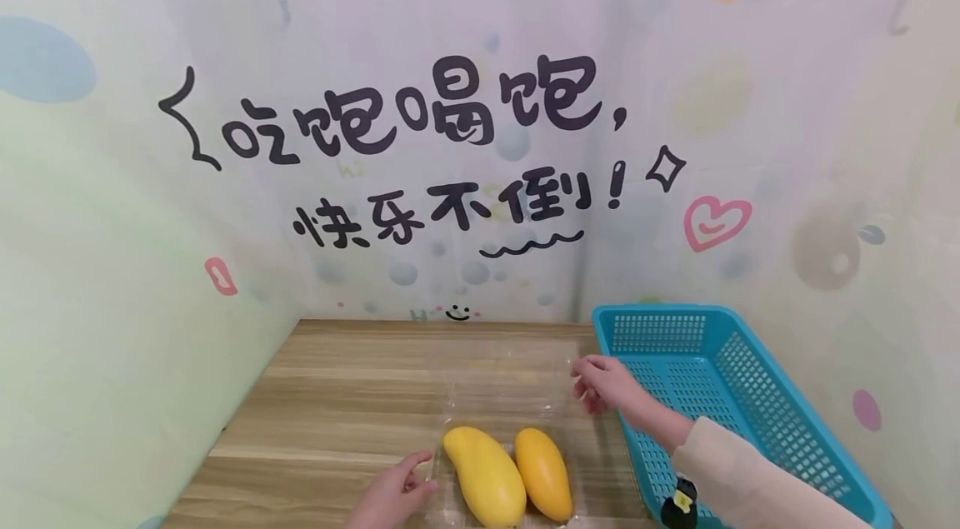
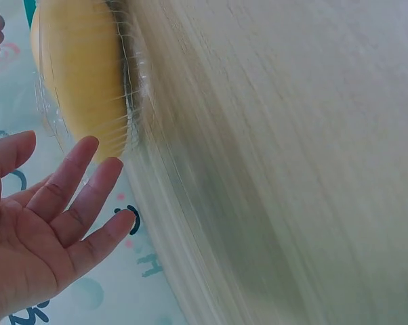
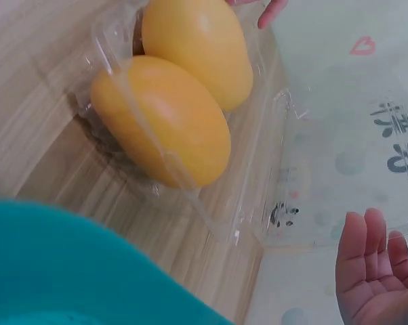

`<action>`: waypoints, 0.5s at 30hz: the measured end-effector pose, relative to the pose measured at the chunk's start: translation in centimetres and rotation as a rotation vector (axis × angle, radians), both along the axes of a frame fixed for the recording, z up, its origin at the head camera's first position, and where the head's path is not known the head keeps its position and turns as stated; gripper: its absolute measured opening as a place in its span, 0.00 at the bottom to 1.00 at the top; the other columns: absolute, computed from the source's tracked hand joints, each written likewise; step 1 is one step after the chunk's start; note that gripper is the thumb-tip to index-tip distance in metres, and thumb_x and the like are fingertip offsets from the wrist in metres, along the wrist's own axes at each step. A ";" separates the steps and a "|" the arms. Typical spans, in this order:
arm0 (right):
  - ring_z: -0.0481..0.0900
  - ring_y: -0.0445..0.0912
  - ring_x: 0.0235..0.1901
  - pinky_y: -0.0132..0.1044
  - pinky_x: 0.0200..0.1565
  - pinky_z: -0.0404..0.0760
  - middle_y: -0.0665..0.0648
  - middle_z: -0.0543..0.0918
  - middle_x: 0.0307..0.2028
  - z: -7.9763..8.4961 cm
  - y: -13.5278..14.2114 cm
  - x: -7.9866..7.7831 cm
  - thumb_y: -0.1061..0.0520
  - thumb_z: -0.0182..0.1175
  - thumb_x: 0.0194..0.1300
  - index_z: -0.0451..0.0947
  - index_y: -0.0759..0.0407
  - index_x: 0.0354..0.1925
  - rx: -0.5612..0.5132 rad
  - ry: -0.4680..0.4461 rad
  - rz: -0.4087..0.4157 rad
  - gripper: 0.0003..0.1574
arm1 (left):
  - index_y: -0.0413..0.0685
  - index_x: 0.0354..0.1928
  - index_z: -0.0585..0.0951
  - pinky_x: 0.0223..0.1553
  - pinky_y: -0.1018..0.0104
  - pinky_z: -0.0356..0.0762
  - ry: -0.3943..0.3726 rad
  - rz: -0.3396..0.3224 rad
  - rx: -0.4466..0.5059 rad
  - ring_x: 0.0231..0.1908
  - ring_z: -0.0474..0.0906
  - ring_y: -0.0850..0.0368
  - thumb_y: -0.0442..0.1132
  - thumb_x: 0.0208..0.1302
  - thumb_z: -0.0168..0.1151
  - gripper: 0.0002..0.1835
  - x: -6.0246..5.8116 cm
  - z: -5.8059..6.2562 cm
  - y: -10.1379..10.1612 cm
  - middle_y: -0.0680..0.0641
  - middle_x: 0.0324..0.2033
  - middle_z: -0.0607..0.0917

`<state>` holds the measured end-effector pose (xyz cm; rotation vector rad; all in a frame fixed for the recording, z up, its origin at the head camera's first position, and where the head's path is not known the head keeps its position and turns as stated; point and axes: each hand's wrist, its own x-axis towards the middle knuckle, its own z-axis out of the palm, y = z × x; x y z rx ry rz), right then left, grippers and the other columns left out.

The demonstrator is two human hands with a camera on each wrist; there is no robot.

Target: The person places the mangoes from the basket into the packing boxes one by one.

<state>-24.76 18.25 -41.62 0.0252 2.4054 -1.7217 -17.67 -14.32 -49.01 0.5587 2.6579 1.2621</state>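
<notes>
Pale printed backdrop [image 1: 450,4] with black lettering fills the upper frame; wood-grain table [image 1: 330,404] occupies the lower part. We locate two yellow-orange mangoes, the larger mango [image 1: 486,481] and the smaller mango [image 1: 544,475], side by side at lower centre, inside a clear plastic clamshell box [image 3: 226,235]. Its transparent lid [image 1: 502,379] is open, above the fruit in the head view. At lower right we note a blue perforated plastic basket [image 1: 780,408].

Left hand [image 1: 390,497]: at the box's left side, fingers spread and gripping nothing. Right hand [image 1: 603,383]: beside the lid's right edge, fingers slightly bent, some side by side; we cannot tell whether they touch the plastic.

Handling: we judge the box light, thin and flexible, liable to crease under pressure; we support its base at both sides and take the lid lightly by its rim. We expect the mangoes to be heavier, smooth and possibly slippery; we cup each around its middle without squeezing.
</notes>
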 end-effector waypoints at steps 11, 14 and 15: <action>0.71 0.44 0.13 0.39 0.20 0.77 0.59 0.75 0.22 0.7 0.1 2.1 0.52 0.48 0.57 0.68 0.66 0.30 -0.032 -0.091 0.161 0.16 | 0.33 0.49 0.68 0.19 0.74 0.63 0.006 0.013 0.013 0.16 0.63 0.71 0.43 0.54 0.53 0.24 0.0 -0.3 -0.1 0.56 0.19 0.75; 0.71 0.44 0.14 0.38 0.20 0.77 0.59 0.74 0.23 0.8 -0.1 2.7 0.52 0.48 0.58 0.67 0.65 0.33 -0.013 -0.111 0.146 0.16 | 0.33 0.49 0.68 0.17 0.75 0.62 -0.011 0.022 0.030 0.14 0.60 0.71 0.39 0.54 0.53 0.22 0.0 -0.4 -0.1 0.56 0.17 0.74; 0.71 0.44 0.14 0.38 0.20 0.77 0.59 0.74 0.23 0.8 -0.1 2.8 0.52 0.48 0.58 0.67 0.65 0.34 -0.004 -0.117 0.145 0.16 | 0.32 0.49 0.68 0.17 0.75 0.62 -0.013 0.018 0.039 0.14 0.60 0.71 0.37 0.53 0.52 0.21 -0.1 -0.5 -0.1 0.55 0.17 0.75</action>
